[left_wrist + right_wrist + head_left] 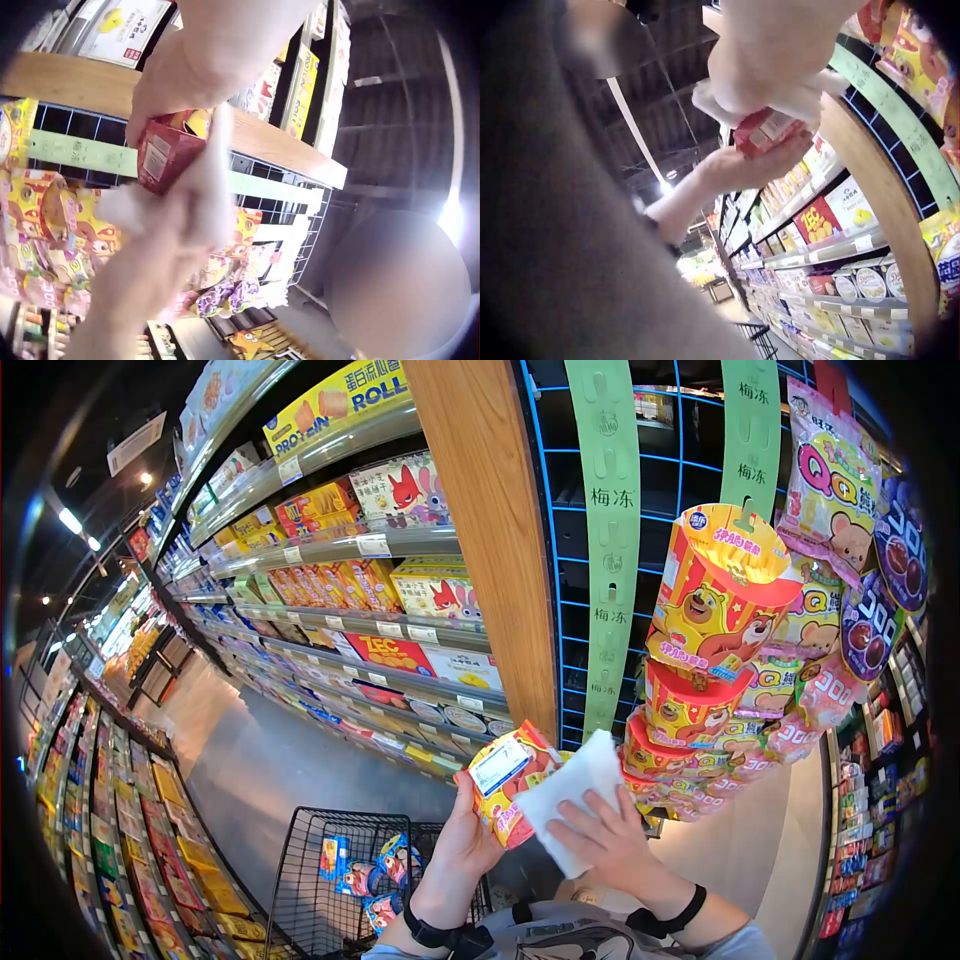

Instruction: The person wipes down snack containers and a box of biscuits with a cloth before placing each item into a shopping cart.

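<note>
My left hand (464, 838) grips a red and yellow snack pack (505, 775) with a white label on its upturned face. In the left wrist view the red underside of this pack (166, 156) shows a pale printed panel. A white cloth (572, 800) lies under the fingers of my right hand (612, 842), which holds it against the pack's right side. Seen from the right wrist, the cloth (712, 105) bunches around that hand, and the left fingers support the pack (763, 133) from below. The right thumb is hidden behind the cloth in the head view.
Similar bear-printed packs (715, 595) hang on a blue wire rack (560, 560) at the right, beside bagged gummies (835, 480). A wooden post (490, 540) divides it from stocked shelves (380, 545). Below left stands a black wire cart (300, 860) with several blue packs (358, 878).
</note>
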`<state>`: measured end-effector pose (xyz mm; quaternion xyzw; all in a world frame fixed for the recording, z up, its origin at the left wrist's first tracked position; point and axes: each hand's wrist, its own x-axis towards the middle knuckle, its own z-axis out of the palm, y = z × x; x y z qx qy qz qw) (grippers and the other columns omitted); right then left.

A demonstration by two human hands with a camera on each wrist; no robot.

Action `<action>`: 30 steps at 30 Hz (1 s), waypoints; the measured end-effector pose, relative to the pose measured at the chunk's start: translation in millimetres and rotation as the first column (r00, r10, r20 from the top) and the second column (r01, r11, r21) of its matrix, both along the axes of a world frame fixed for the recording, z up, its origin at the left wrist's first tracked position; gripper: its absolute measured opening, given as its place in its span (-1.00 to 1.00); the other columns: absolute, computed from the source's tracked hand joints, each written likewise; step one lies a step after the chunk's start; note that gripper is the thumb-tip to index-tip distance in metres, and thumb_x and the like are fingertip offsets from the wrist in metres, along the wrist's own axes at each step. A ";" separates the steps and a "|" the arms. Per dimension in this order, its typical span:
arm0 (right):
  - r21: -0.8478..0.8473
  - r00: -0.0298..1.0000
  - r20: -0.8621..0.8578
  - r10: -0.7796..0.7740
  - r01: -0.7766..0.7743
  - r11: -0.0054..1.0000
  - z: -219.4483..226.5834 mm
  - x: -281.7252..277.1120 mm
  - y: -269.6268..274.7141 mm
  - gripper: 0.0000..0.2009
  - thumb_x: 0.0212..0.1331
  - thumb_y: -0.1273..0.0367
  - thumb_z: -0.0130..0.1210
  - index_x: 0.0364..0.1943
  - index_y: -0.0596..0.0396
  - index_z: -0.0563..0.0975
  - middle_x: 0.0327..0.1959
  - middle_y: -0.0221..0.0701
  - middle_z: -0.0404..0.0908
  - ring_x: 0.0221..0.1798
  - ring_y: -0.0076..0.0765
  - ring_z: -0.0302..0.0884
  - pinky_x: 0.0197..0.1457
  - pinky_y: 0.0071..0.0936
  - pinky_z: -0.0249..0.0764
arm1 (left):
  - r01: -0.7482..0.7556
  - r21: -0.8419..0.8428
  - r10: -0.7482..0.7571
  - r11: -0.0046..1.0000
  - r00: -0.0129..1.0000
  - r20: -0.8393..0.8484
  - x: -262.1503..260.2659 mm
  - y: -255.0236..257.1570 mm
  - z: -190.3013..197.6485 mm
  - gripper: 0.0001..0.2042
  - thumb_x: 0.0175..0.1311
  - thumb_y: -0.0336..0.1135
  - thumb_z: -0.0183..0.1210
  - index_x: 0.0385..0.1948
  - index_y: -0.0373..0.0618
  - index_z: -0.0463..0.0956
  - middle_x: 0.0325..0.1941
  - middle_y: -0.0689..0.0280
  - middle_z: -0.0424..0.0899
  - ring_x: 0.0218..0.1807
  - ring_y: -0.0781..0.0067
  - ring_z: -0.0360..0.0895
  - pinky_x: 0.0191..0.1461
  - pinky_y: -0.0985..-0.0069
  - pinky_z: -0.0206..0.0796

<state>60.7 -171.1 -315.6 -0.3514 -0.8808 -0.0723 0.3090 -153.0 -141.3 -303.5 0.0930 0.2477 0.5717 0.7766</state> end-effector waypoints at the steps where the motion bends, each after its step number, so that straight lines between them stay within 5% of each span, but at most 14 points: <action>1: 0.005 1.000 -0.002 0.004 -0.004 1.000 -2.8 7.2 0.1 -0.51 0.00 0.39 0.03 0.13 -0.19 0.47 0.29 -0.50 0.35 0.32 -0.22 0.22 0.41 0.03 -0.06 | -0.004 0.005 0.004 1.000 1.000 -0.002 -0.3 -3.7 0.6 -0.32 0.34 0.25 -0.32 0.32 -0.10 0.09 0.33 0.10 0.29 0.35 0.13 0.24 0.36 0.11 0.13; 4: -0.206 0.931 -0.352 -0.096 0.023 0.978 -13.6 25.0 -3.7 -0.56 0.00 0.33 0.01 0.06 0.07 0.50 0.21 -0.22 0.41 0.35 0.03 0.22 0.39 0.05 0.02 | 0.027 0.116 -0.047 0.993 0.983 0.175 7.4 -9.0 14.0 -0.27 0.32 0.30 -0.41 0.35 -0.09 0.01 0.41 0.06 0.12 0.39 -0.04 0.14 0.39 -0.03 0.02; 6: -0.021 0.915 -0.385 0.119 -0.138 0.990 -10.7 34.9 -11.5 -0.53 -0.01 0.27 0.04 0.08 0.04 0.50 0.23 -0.27 0.39 0.30 0.04 0.29 0.39 0.05 0.04 | 0.045 0.177 -0.088 0.983 0.965 0.245 17.8 -14.0 19.5 -0.27 0.32 0.29 -0.40 0.36 -0.08 0.01 0.41 0.08 0.14 0.39 -0.01 0.14 0.40 -0.01 0.01; 7: 0.039 0.972 -0.164 0.166 -0.162 0.986 -3.3 43.5 -17.8 -0.51 0.05 0.37 0.12 0.14 0.13 0.40 0.18 -0.25 0.41 0.20 -0.10 0.41 0.31 -0.07 0.23 | 0.044 0.192 -0.103 0.980 0.946 0.308 22.8 -14.6 24.8 -0.28 0.33 0.29 -0.38 0.36 -0.08 0.00 0.40 0.09 0.16 0.39 0.02 0.14 0.41 0.00 0.01; 8: -0.022 0.951 -0.116 0.288 -0.292 0.956 -1.9 57.1 -25.1 -0.49 0.07 0.24 0.13 0.14 0.12 0.40 0.17 -0.19 0.38 0.30 -0.09 0.29 0.38 0.01 0.10 | 0.030 0.242 -0.059 0.970 0.991 0.116 29.9 -16.9 37.0 -0.28 0.33 0.28 -0.34 0.36 -0.08 0.01 0.39 0.11 0.19 0.39 0.05 0.16 0.40 0.02 0.02; 9: 0.262 0.906 -0.204 0.371 -0.315 0.912 24.7 51.9 -21.0 -0.55 -0.20 0.33 0.31 -0.10 0.12 0.54 -0.20 -0.23 0.56 -0.11 -0.17 0.51 0.05 -0.31 0.41 | 0.011 0.296 0.012 0.955 0.997 -0.076 34.4 -20.2 47.5 -0.28 0.32 0.27 -0.31 0.35 -0.09 0.01 0.38 0.13 0.21 0.38 0.07 0.19 0.40 0.03 0.04; 11: 0.233 0.854 -0.367 0.367 -0.298 0.926 21.5 66.7 -29.5 -0.56 -0.28 0.28 0.24 -0.18 0.12 0.59 -0.24 -0.16 0.55 -0.09 0.00 0.50 0.11 -0.24 0.38 | 0.042 0.399 -0.112 0.916 0.982 0.153 26.5 -22.4 54.3 -0.41 0.36 0.01 -0.03 0.30 -0.17 0.13 0.30 0.12 0.32 0.29 0.19 0.32 0.32 0.23 0.20; 12: 0.256 0.857 -0.357 0.372 -0.293 0.921 33.9 76.2 -33.5 -0.56 -0.28 0.28 0.24 -0.18 0.12 0.59 -0.24 -0.16 0.55 -0.09 0.00 0.50 0.11 -0.24 0.38 | -0.009 0.300 0.078 0.954 0.973 -0.219 36.0 -26.2 77.3 -0.24 0.27 0.31 -0.29 0.35 -0.08 0.00 0.38 0.12 0.20 0.34 0.09 0.23 0.34 0.06 0.16; 13: 0.008 0.848 -0.464 0.258 -0.287 0.958 52.2 86.9 -39.1 -0.50 -0.29 0.29 0.26 -0.11 0.15 0.56 -0.19 -0.14 0.54 -0.05 0.00 0.49 0.12 -0.25 0.37 | -0.011 0.475 0.062 0.880 0.994 -0.093 38.0 -24.7 84.6 -0.44 0.39 0.07 -0.13 0.28 -0.12 0.17 0.20 0.17 0.43 0.16 0.19 0.44 0.16 0.21 0.37; 14: -0.245 0.835 -0.537 0.117 -0.288 0.926 69.1 95.6 -42.8 -0.44 -0.30 0.30 0.27 -0.05 0.18 0.53 -0.15 -0.12 0.53 0.00 0.00 0.47 0.12 -0.25 0.36 | 0.007 0.553 0.124 0.833 0.972 -0.199 38.7 -19.7 85.9 -0.36 0.34 0.16 -0.15 0.31 -0.11 0.10 0.28 0.17 0.34 0.26 0.16 0.35 0.27 0.14 0.23; 19: -0.166 0.611 -0.792 -0.012 -0.197 0.966 135.5 83.8 -45.0 -0.34 -0.24 0.33 0.31 0.10 0.21 0.42 0.03 -0.07 0.43 0.12 -0.06 0.39 0.13 -0.29 0.34 | 0.212 0.746 0.153 0.631 0.909 -0.387 87.0 -12.6 136.1 -0.29 0.27 0.19 -0.06 0.32 -0.10 0.06 0.34 0.18 0.28 0.32 0.17 0.29 0.36 0.08 0.14; 21: -0.147 0.554 -0.833 -0.016 -0.194 0.970 148.5 85.3 -38.5 -0.35 -0.17 0.36 0.29 0.14 0.20 0.39 0.08 -0.08 0.40 0.15 -0.09 0.36 0.14 -0.31 0.33 | 0.312 0.707 -0.043 0.635 0.927 -0.372 103.5 -7.4 153.5 -0.32 0.29 0.01 0.05 0.33 -0.13 -0.01 0.36 0.26 0.22 0.39 0.29 0.17 0.41 0.18 0.04; 23: -0.167 0.454 -0.891 0.026 -0.381 0.909 154.1 88.1 -21.9 -0.30 -0.03 0.40 0.29 0.23 0.22 0.20 0.13 -0.23 0.38 0.22 -0.26 0.35 0.31 -0.20 0.24 | 0.391 0.713 -0.081 0.582 0.900 -0.428 121.6 -1.5 176.8 -0.34 0.32 0.04 -0.01 0.32 -0.13 -0.01 0.36 0.28 0.22 0.37 0.35 0.19 0.40 0.28 0.06; 30: -0.091 0.351 -0.936 0.034 -0.333 0.939 210.2 98.7 -2.6 -0.33 0.01 0.51 0.29 0.20 0.26 0.16 0.04 -0.25 0.45 0.06 -0.43 0.47 0.09 -0.45 0.45 | 0.329 0.879 0.211 0.346 0.885 -0.415 139.7 55.3 249.9 -0.28 0.32 0.23 -0.14 0.34 -0.13 -0.02 0.35 0.24 0.20 0.38 0.35 0.13 0.40 0.29 -0.01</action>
